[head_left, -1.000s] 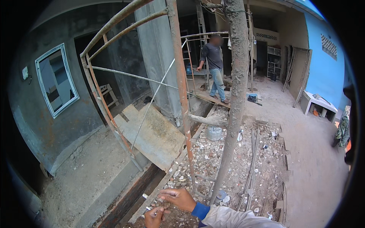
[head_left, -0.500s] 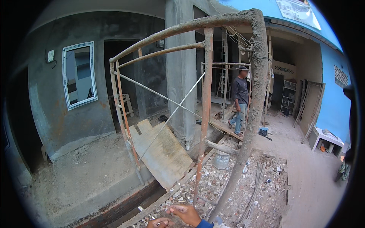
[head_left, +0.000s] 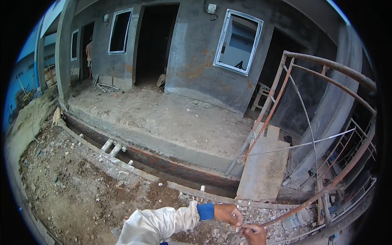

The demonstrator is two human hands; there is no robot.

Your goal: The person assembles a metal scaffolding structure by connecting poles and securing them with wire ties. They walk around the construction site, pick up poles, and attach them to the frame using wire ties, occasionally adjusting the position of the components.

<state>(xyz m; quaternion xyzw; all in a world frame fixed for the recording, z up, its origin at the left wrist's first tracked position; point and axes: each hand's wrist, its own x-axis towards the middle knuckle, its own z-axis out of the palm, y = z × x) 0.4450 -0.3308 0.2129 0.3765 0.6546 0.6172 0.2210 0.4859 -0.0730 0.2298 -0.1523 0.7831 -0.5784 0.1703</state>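
My left hand (head_left: 228,213) reaches in from a white sleeve with a blue cuff, above rubble beside the trench. Its fingers are pinched together. Close by, lower and to the right, my right hand (head_left: 254,234) is also closed, fingertips meeting those of the left. A small thin pale thing seems to lie between the fingertips, too small to name. Just right of the hands passes a rusty scaffold frame (head_left: 281,73) with thin cross braces. A worn board (head_left: 261,171) slopes across the trench ahead of them.
A brick-sided trench (head_left: 183,173) runs along a raised dirt ledge, with white pipe stubs (head_left: 112,147) over it. A grey bucket (head_left: 295,219) stands in rubble behind the scaffold. Grey walls hold doorways and a white-framed window (head_left: 239,41). Another person (head_left: 89,57) stands far left.
My view has swung left, so the scaffold now sits at the right and the person in the hat is out of sight. The left sleeve has come into view, and my hands are together.
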